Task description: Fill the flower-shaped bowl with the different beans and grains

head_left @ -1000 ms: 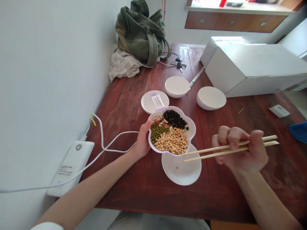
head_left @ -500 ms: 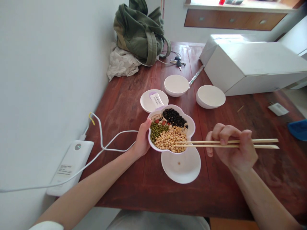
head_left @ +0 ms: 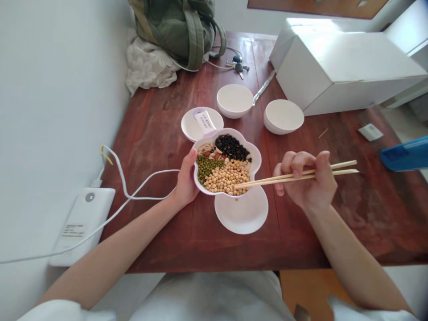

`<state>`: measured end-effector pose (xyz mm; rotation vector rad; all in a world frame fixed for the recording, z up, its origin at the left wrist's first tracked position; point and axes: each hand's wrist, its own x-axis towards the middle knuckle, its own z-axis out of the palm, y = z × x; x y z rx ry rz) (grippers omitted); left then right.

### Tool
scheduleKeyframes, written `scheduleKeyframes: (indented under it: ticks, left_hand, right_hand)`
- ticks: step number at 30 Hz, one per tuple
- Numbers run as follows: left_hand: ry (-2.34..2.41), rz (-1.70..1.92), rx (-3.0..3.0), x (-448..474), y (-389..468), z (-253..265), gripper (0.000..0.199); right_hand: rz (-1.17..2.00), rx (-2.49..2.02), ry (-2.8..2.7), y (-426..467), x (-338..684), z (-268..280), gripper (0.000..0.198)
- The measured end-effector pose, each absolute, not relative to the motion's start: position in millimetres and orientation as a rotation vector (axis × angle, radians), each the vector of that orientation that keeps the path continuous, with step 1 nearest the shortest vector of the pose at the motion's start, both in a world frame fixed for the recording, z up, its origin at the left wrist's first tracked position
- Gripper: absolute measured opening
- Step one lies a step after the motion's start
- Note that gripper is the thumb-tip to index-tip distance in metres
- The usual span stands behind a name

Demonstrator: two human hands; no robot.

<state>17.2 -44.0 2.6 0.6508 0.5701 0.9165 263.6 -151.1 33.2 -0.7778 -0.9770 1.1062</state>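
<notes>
My left hand (head_left: 187, 179) grips the left rim of a flower-shaped bowl (head_left: 256, 157), tilted slightly toward me. Inside are black beans (head_left: 232, 147), green mung beans (head_left: 207, 168), yellow soybeans (head_left: 227, 176) and some pale and reddish peanuts. Between the fingers of my right hand (head_left: 306, 176) is a pair of chopsticks (head_left: 267, 181), their tips close together on the soybeans. Whether a bean is pinched between the tips is too small to tell. Partly under the bowl's near edge sits a white saucer (head_left: 241, 216) with a small brownish bit on it.
Beyond the bowl stand two white bowls (head_left: 235, 101) and a white plate (head_left: 187, 125) with a label. A large white box (head_left: 351, 67) occupies the back right. A green bag (head_left: 170, 31) and keys (head_left: 238, 67) lie behind. At left are a power bank (head_left: 83, 223) and white cable (head_left: 122, 167).
The view has shifted, so the scene sits higher and further left. The chopsticks have closed together and now slant, tips lower; both hands keep their holds.
</notes>
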Motion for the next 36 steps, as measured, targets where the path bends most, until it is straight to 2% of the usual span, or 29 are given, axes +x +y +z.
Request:
scheduleKeyframes:
  ticks: [10,22,27,36]
  left_hand:
    - [0.62,0.975,0.686,19,-45,5,0.055]
    - [0.577,0.971,0.662,21,-46,5,0.061]
    - [0.603,0.986,0.633,20,-46,5,0.054]
    - [0.538,0.93,0.632,20,-46,6,0.063]
  right_hand:
    - [1.162,-0.759,-0.99,-150,268,36,0.062]
    - [0.876,-0.872,-1.047,-151,276,37,0.059]
    - [0.793,-0.884,-1.081,-150,273,30,0.059]
    - [0.843,-0.891,-1.086,-150,264,24,0.056]
